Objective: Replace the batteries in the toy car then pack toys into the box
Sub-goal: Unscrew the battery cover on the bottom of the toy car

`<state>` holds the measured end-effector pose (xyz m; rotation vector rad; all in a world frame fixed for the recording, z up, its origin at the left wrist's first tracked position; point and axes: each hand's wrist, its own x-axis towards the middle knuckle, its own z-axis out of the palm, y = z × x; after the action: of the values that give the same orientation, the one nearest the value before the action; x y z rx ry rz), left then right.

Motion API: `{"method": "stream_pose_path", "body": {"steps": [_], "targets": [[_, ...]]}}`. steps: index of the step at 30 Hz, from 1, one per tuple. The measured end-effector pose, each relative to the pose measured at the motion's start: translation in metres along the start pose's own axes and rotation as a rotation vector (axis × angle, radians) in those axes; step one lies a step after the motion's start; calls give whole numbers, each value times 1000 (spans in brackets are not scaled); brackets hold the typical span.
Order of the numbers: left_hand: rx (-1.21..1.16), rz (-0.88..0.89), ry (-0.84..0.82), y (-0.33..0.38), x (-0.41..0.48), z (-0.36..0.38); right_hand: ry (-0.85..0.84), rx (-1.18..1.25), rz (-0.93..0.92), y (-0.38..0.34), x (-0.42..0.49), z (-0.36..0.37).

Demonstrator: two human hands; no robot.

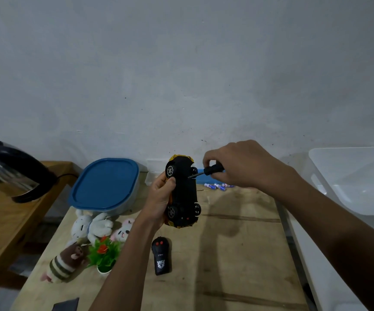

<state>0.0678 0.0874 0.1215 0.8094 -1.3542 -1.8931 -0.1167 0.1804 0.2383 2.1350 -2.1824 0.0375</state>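
My left hand (159,198) grips a yellow toy car (185,194), turned so its black underside faces me, above the wooden table (237,254). My right hand (237,164) holds a black-handled screwdriver (213,170) with its tip against the car's underside. Several blue-and-white batteries (218,186) lie on the table behind the car. A black remote control (161,255) lies below my left hand. A box with a blue lid (105,182) stands at the back left. Plush toys (92,225) and a small green plastic plant (104,253) lie in front of it.
A steel and black kettle (11,171) stands on a lower wooden table at the left. A clear plastic bin (356,180) stands at the right on a white surface. A dark flat object (66,305) lies at the table's near edge. A grey wall rises behind.
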Motion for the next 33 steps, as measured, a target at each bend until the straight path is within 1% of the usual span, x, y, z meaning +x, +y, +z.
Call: {"method": "stream_pose_path", "body": {"steps": [5, 8, 12, 16, 20, 24, 28, 33], "targets": [[-12, 13, 3, -2, 0, 2, -6, 29, 60, 0, 0, 7], [-10, 20, 4, -1, 0, 4, -23, 28, 19, 2, -1, 7], [4, 21, -14, -1, 0, 6, -54, 106, -28, 6, -2, 1], [4, 24, -28, -1, 3, 6, -136, 77, 77, 6, 2, -1], [-1, 6, -16, -2, 5, 12, -82, 0, 72, 10, -1, 2], [-2, -6, -12, -3, 7, 10, -77, 56, 42, 12, -5, 2], [-17, 11, -25, -3, 8, 12, -94, 80, 85, 11, -7, 4], [-6, 13, -24, -5, 10, 10, -63, 45, 67, 11, -5, 5]]}}
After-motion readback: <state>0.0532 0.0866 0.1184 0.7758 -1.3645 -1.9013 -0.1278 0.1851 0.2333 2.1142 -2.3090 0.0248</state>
